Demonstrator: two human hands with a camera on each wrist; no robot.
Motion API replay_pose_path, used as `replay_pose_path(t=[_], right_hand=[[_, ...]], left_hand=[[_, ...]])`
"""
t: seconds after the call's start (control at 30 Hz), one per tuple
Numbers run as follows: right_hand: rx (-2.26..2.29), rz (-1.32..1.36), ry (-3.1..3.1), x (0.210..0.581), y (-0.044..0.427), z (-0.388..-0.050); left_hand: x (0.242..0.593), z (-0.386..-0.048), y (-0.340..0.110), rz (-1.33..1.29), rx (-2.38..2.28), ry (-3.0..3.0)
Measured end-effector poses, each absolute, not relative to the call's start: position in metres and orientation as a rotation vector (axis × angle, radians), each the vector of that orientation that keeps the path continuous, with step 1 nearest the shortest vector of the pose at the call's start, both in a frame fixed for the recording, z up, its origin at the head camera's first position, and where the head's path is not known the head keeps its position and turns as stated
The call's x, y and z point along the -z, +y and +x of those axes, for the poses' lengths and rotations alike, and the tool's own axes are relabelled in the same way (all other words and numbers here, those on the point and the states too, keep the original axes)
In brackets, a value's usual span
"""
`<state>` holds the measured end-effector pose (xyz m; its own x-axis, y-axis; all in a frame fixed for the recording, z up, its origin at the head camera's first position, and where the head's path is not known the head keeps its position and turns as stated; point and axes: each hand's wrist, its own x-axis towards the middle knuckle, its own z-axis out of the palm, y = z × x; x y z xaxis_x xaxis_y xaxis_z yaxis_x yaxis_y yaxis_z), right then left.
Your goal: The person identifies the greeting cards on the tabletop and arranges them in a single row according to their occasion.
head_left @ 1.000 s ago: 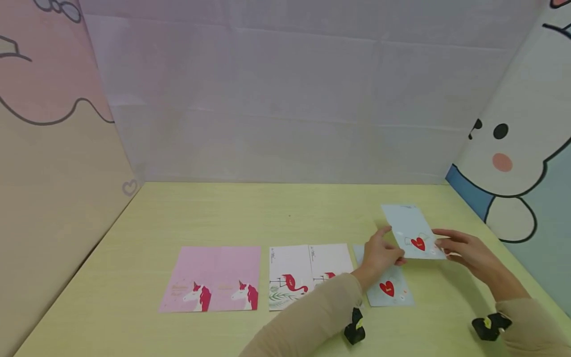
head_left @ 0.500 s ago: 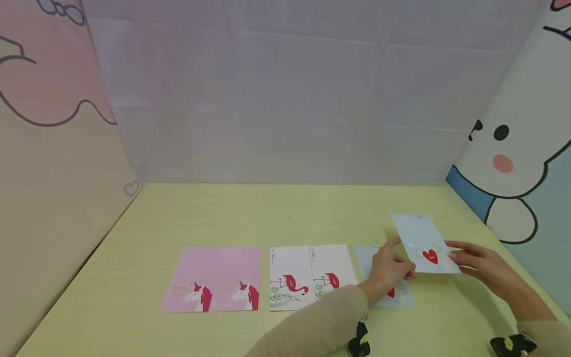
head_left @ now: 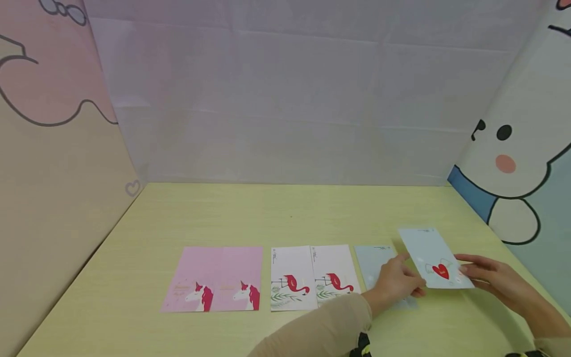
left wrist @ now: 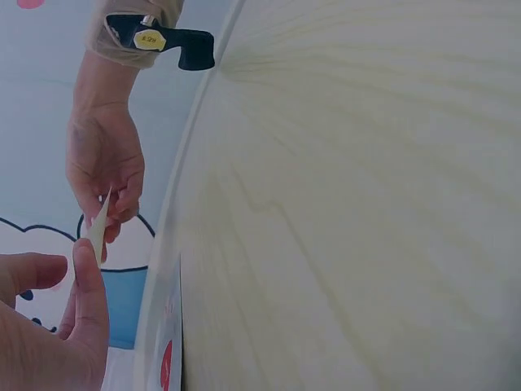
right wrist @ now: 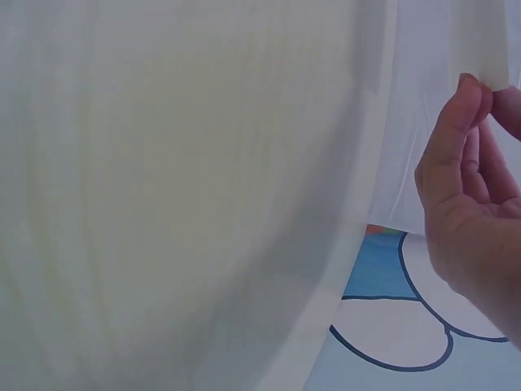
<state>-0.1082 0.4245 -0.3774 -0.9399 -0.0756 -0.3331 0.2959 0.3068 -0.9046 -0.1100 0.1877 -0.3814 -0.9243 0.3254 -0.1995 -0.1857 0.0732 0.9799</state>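
Note:
A pale blue card (head_left: 430, 250) with a red winged heart is held tilted above the right part of the table. My left hand (head_left: 394, 282) holds its left edge, and my right hand (head_left: 501, 277) pinches the right edge between thumb and fingers. In the right wrist view, the pinching fingertips (right wrist: 480, 94) meet the card's pale edge (right wrist: 480, 41). Seen from the left wrist, the card (left wrist: 98, 232) is nearly edge-on between both hands. Another pale blue card (head_left: 371, 258) lies beneath my left hand, its lower part mostly covered.
Two white flamingo cards (head_left: 290, 260) lie side by side mid-table, partly behind my left sleeve (head_left: 321, 327). Farther left lie two pink unicorn cards (head_left: 200, 263). A pale wall sheet (head_left: 285, 99) and cartoon-printed side panels border the yellowish table (head_left: 223, 213).
Both hands have carried the heart card rightward and closer to the table's front edge. More of the flamingo cards shows now, while the heart on the lying blue card has become covered.

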Motion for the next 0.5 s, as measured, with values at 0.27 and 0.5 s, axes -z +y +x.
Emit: replay_pose_path(t=[0.27, 0.5], right_hand=[[1.62, 0.167, 2.248, 0.3801, 0.428, -0.103], [1.485, 0.192, 2.293, 0.3798, 0.4273, -0.1028]], left_hand=[[0.3839, -0.1035, 0.1852, 0.127, -1.81, 1.944], [0.3827, -0.1006, 0.1846, 0.08, -1.759, 1.937]])
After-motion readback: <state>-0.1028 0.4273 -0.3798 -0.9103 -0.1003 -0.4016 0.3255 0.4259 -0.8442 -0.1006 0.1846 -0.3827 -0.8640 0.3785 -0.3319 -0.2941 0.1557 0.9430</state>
